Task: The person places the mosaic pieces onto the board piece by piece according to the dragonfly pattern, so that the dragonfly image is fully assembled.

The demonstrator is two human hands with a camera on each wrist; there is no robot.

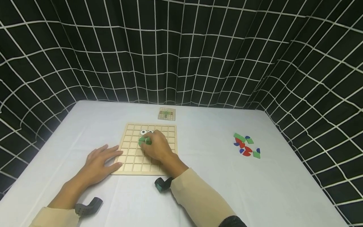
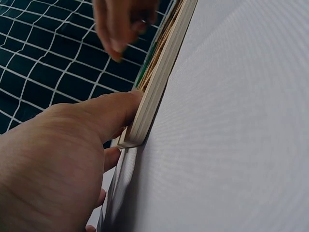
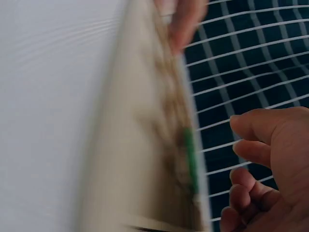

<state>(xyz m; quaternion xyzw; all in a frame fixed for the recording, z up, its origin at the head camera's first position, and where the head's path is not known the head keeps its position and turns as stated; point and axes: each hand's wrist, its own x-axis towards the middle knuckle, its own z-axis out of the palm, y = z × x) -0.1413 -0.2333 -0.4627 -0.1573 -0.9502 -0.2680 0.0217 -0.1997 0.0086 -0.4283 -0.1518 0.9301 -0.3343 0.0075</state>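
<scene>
A square wooden grid board [image 1: 129, 159] lies on the white table. Near its top, two round eye pieces [image 1: 143, 132] sit above green pieces [image 1: 141, 142] that form a rounded shape. My right hand [image 1: 158, 146] is over the board and partly covers the eyes and green pieces. In the right wrist view its fingers [image 3: 255, 153] are loosely bent and apart from the board, with nothing between them. My left hand [image 1: 97, 165] rests by the board's lower left edge, fingers spread, and the left wrist view shows its thumb touching the frame.
Behind the board lies a small pattern card [image 1: 166, 114] with a picture on a grid. Loose green pieces [image 1: 256, 154], red pieces [image 1: 247, 151] and blue pieces [image 1: 236, 144] are scattered on the table [image 1: 207, 176] at right. A black curtain with white lines [image 1: 215, 53] surrounds the table.
</scene>
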